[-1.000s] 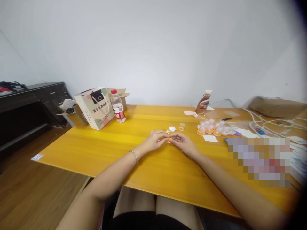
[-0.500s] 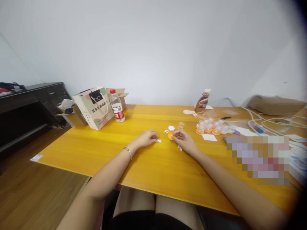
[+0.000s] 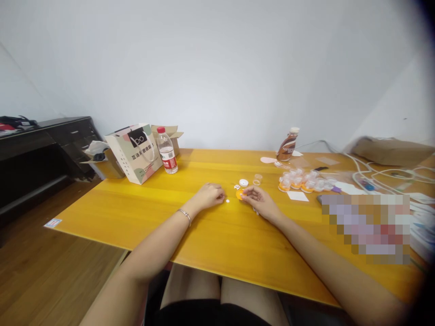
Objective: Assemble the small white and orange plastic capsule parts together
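My right hand [image 3: 261,202] pinches a small orange round lid-like disc [image 3: 239,194] by its right side, just over the table. My left hand [image 3: 211,196] rests on the table with its fingers curled together; what lies between the fingertips is hidden. Just right of those fingertips is a tiny white round piece [image 3: 227,201]. Beyond the orange disc sit a white round cap [image 3: 244,182] and a small white cut-out with dark marks [image 3: 237,186]. Clear plastic rings [image 3: 257,179] are farther back. Another small white piece [image 3: 255,211] is partly hidden under my right hand.
Clear-and-orange containers [image 3: 306,180] cluster at right, near a white card [image 3: 297,196]. A brown drink bottle [image 3: 288,145] stands behind. Left are a paper bag [image 3: 136,156], a red-capped water bottle [image 3: 167,151] and cardboard boxes [image 3: 174,136]. Cables [image 3: 365,167] and a blurred-out patch lie far right.
My left fingers have closed and drawn slightly away from the white pieces; one white piece now shows beside them where two showed. The orange disc has shifted slightly left in my right hand.
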Available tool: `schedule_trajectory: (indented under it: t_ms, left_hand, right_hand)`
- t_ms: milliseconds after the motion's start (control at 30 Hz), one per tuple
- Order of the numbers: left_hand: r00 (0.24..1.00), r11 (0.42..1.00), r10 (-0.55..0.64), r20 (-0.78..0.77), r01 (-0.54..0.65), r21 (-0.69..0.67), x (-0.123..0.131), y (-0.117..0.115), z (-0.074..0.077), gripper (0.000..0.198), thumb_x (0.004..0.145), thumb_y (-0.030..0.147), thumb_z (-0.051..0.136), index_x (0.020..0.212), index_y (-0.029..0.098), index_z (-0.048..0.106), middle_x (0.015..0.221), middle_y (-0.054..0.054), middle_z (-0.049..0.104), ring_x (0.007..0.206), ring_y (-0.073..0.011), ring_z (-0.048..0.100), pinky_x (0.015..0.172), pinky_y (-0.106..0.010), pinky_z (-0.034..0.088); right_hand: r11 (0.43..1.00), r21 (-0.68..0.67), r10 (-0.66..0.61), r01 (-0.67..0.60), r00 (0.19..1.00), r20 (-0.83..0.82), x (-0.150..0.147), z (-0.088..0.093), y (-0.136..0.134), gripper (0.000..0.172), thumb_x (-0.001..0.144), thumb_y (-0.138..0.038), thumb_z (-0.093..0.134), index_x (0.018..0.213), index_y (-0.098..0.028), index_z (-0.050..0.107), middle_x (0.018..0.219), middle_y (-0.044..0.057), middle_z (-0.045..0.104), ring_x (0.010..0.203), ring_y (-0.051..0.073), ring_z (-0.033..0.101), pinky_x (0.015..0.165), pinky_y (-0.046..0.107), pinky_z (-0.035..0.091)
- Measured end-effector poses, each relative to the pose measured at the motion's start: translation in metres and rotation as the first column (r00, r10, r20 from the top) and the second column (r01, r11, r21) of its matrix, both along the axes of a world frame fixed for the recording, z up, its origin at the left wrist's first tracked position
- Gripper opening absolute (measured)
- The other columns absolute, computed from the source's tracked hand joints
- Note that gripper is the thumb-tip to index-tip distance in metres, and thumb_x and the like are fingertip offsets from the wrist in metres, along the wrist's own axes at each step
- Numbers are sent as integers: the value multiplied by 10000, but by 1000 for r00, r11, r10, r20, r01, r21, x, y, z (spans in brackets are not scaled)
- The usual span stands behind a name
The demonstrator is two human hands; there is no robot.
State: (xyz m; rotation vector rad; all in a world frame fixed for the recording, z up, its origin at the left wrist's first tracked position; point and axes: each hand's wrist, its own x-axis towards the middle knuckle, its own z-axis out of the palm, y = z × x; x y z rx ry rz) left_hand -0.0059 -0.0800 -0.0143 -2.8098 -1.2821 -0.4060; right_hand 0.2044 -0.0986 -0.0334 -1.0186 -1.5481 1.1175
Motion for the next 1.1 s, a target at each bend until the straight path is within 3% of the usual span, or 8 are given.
schedule_trajectory:
  t_ms: [167, 333, 433, 533, 700, 867, 967, 1100]
  left_hand:
    - [994, 993, 103, 28, -105, 57, 4, -2, -2, 158, 757, 194, 467, 733, 162, 620, 765, -83, 613, 733, -182, 563, 723, -287, 392]
    - [961, 987, 161, 223, -152, -55, 5, -4, -6, 142, 745, 214, 499, 766, 178, 634, 736, -44, 653, 698, -146, 583, 698, -246, 407]
    - [880, 960, 180, 439, -61, -272, 7, -2, -12, 180, 745, 280, 517, 805, 164, 641, 748, -33, 673, 680, -131, 600, 644, -217, 432]
    - [773, 882, 210, 599, 114, -457, 9, 2, -19, 207, 707, 301, 566, 761, 114, 638, 736, -63, 677, 674, -133, 614, 629, -214, 456]
    - [668, 826, 280, 689, 198, -527, 13, 2, -20, 210, 639, 248, 640, 759, 76, 630, 722, -84, 673, 641, -123, 612, 634, -225, 475]
    - [700, 884, 173, 693, 200, -423, 21, -12, -12, 149, 714, 228, 579, 760, 93, 622, 746, -64, 668, 648, -105, 599, 641, -217, 470]
    - [753, 938, 93, 651, 153, -311, 25, -20, -7, 167, 738, 208, 556, 872, 123, 608, 799, -55, 668, 724, -116, 602, 692, -226, 464]
    - [792, 949, 130, 597, 75, -307, 30, -25, -4, 136, 756, 225, 545, 847, 156, 620, 811, -36, 670, 740, -121, 600, 712, -230, 455]
  right_hand:
    - [1000, -10, 29, -29, 1000, -11, 0, -4, 1, 288, 601, -373, 674, 777, -209, 517, 823, 7, 611, 751, 139, 591, 750, 300, 466]
    - [1000, -1, 15, -15, 999, 51, -1, 0, -2, 271, 617, -377, 651, 783, -211, 517, 814, 17, 630, 722, 150, 590, 676, 302, 481]
    - [1000, -1, 7, -7, 998, 65, -1, 1, -2, 244, 622, -361, 645, 772, -210, 526, 768, 4, 624, 687, 140, 580, 645, 289, 477]
    - [1000, -3, 13, -13, 998, 57, 0, -1, -1, 238, 613, -333, 655, 767, -202, 529, 774, -1, 614, 686, 124, 573, 674, 282, 467]
    - [1000, 5, 22, -22, 999, 45, 0, -5, 1, 251, 599, -325, 666, 768, -201, 529, 795, 2, 606, 733, 125, 575, 744, 293, 449]
    - [999, 16, 30, -31, 998, 57, -2, -3, -1, 242, 605, -323, 658, 768, -202, 526, 811, 4, 600, 737, 128, 574, 752, 305, 449]
    - [999, 21, 43, -44, 997, 65, -3, -2, -1, 222, 614, -308, 648, 765, -202, 525, 810, 1, 594, 729, 127, 575, 754, 310, 450]
    - [998, 34, 45, -48, 996, 83, -4, -2, -2, 205, 621, -301, 642, 764, -207, 529, 788, -5, 597, 725, 132, 577, 753, 318, 453]
